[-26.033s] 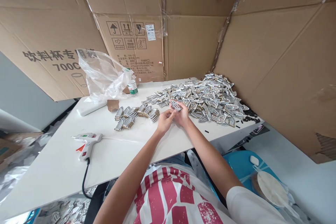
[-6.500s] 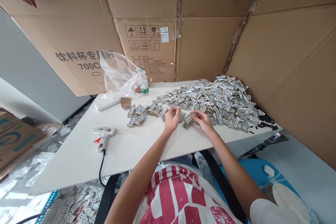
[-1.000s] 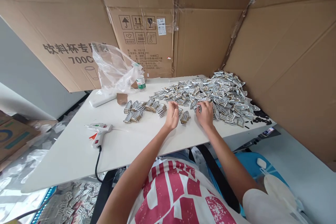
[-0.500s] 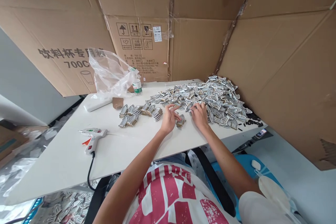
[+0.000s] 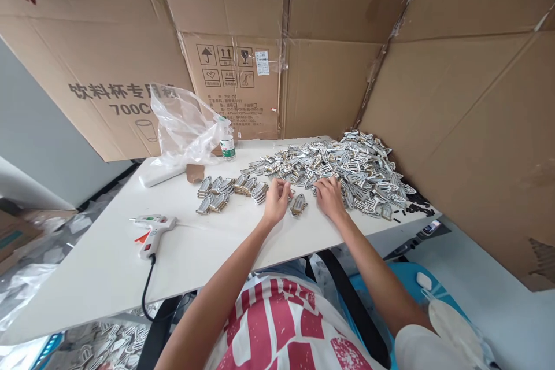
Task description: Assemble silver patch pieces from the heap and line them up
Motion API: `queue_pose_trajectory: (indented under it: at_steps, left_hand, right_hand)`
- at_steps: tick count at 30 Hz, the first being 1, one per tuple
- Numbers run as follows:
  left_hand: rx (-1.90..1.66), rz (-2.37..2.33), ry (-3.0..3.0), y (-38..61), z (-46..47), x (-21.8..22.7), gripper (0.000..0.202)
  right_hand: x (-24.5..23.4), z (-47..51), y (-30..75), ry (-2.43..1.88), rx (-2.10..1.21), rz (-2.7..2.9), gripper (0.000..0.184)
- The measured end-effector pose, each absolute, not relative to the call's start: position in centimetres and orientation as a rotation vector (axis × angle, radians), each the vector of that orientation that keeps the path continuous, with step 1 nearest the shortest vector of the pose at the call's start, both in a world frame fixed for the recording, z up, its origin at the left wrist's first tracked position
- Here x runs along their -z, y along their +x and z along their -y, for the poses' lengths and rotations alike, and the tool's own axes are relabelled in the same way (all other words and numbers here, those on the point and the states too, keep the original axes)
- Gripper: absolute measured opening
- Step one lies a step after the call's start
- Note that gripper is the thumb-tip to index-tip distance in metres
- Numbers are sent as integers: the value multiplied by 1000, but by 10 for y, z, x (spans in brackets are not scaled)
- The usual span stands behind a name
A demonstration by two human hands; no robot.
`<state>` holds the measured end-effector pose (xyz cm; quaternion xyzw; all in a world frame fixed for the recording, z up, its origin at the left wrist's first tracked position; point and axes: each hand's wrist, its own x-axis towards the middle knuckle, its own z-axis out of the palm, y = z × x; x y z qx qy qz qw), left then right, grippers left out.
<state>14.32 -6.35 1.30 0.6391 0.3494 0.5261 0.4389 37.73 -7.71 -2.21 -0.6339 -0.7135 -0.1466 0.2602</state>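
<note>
My left hand [image 5: 276,202] is over the white table, its fingers curled in and thumb and fingertips close together; whatever may be between them is too small to make out. Just right of it lies a small stack of flat, pointed metal pieces [image 5: 298,204], untouched. My right hand [image 5: 330,199] rests at the near edge of a large heap of loose metal pieces [image 5: 364,167], fingers bent inward, their tips partly hidden among the pieces. Left of my left hand stand several neat stacks of the same pieces [image 5: 217,193].
A white glue gun [image 5: 151,231] with a cord lies on the left of the table [image 5: 104,260]. Behind are a clear plastic bag [image 5: 182,127], a small bottle [image 5: 227,147] and a brown cardboard scrap [image 5: 195,173]. Tall cardboard sheets [image 5: 329,81] wall the back and right.
My left hand's fingers, spread beside the small stack before, have drawn together, and the stack is more exposed. My right hand stays at the heap's edge. The view has tilted slightly.
</note>
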Motion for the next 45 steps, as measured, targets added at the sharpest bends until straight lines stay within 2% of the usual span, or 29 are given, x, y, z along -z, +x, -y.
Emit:
queue_pose_trajectory:
  at_steps: [9, 13, 16, 20, 24, 27, 34, 45]
  left_hand:
    - [-1360, -917, 1596, 142, 64, -11, 43]
    - [-1371, -914, 1593, 141, 65, -11, 43]
    - [-1369, -926, 1614, 139, 66, -11, 42]
    - [-1340, -979, 1654, 137, 68, -14, 41]
    - [-1320, -993, 1670, 136, 69, -18, 41]
    - [-1296, -976, 1693, 136, 70, -19, 38]
    - [-1254, -955, 1743, 138, 69, -17, 36]
    - [-1261, -976, 1772, 139, 68, -18, 35]
  right_hand:
    - [23, 73, 387, -1598, 395, 1856, 40]
    - [12, 75, 384, -1376, 247, 1664, 35]
    - [7, 75, 373, -1188, -20, 1419, 27]
    - [5, 73, 353, -939, -618, 1013, 17]
    - [-3, 73, 340, -680, -1097, 837, 21]
    - [-9, 76, 337, -590, -1266, 761, 19]
    - [-9, 82, 335, -560, -1396, 725, 15]
    - [3, 71, 338, -672, -1242, 732, 32]
